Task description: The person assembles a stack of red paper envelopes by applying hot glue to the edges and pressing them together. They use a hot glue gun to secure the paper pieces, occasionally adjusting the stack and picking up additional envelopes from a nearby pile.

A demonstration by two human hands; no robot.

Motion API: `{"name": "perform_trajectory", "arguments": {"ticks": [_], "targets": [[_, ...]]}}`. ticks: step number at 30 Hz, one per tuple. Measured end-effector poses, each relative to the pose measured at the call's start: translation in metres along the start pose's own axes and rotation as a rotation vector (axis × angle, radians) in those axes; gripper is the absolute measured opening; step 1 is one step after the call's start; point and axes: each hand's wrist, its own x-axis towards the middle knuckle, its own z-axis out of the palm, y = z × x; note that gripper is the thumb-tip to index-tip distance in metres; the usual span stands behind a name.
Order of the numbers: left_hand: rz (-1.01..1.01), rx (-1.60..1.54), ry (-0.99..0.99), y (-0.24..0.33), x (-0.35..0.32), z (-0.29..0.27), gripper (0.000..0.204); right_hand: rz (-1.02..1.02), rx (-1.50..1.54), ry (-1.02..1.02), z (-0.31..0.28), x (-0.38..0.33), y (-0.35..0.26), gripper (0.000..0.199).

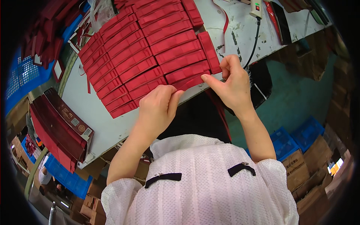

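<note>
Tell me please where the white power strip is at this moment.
In the head view, the white power strip lies at the top edge, right of centre, on the white table, beyond the right hand and left of a flat black object.

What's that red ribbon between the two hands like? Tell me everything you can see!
The ribbon is a narrow, flat, red strip that looks like smooth cloth. It slants upward from the left hand, at its thumb and fingers, to the thumb tip of the right hand. It is along the near edge of the rows of red boxes. The fingers hide its ends, so I can't tell whether it is fastened to a box.
</note>
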Motion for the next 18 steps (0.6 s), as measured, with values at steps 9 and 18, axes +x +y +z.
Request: {"name": "perform_trajectory", "arguments": {"ticks": [9,18], "targets": [[-0.103,0.047,0.029,0.001,0.004,0.006,0.014,0.069,0.084,-0.029,0.001,0.002,0.002,0.042],[-0.01,0.262,0.127,-0.006,-0.003,0.012,0.01,0.031,0.06,-0.023,-0.001,0.003,0.0,0.042]]}}
